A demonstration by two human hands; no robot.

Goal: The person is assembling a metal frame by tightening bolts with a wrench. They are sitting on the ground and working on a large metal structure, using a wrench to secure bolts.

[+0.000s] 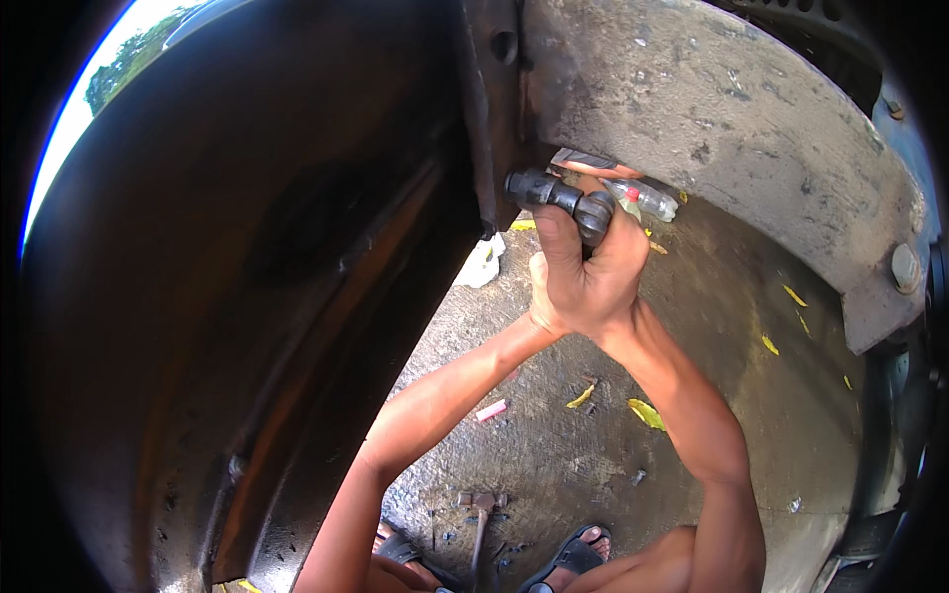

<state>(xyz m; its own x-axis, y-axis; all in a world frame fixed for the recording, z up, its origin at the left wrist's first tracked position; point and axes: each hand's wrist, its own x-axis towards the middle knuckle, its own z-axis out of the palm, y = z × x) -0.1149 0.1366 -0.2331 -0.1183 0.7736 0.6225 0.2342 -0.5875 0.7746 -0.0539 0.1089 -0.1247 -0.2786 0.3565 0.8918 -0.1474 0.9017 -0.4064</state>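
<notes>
A black socket wrench [557, 195] reaches out from the lower end of a dark metal bracket [491, 109]. Its socket end lies against the bracket, and whatever it sits on there is hidden. My right hand [605, 282] is closed round the wrench just below its rounded head, thumb up along the near side. My left hand [540, 277] is pressed in close behind the right one, with a bent finger or thumb showing. It appears closed on the wrench handle too, though most of its fingers and the handle itself are hidden.
A large dark curved panel [247, 247] fills the left side. A worn grey metal plate [692, 99] with a bolt [905, 267] spans the upper right. On the concrete ground lie a hammer [481, 502] between my feet, a clear plastic bottle [647, 201], a white rag [480, 263] and yellow leaves [647, 413].
</notes>
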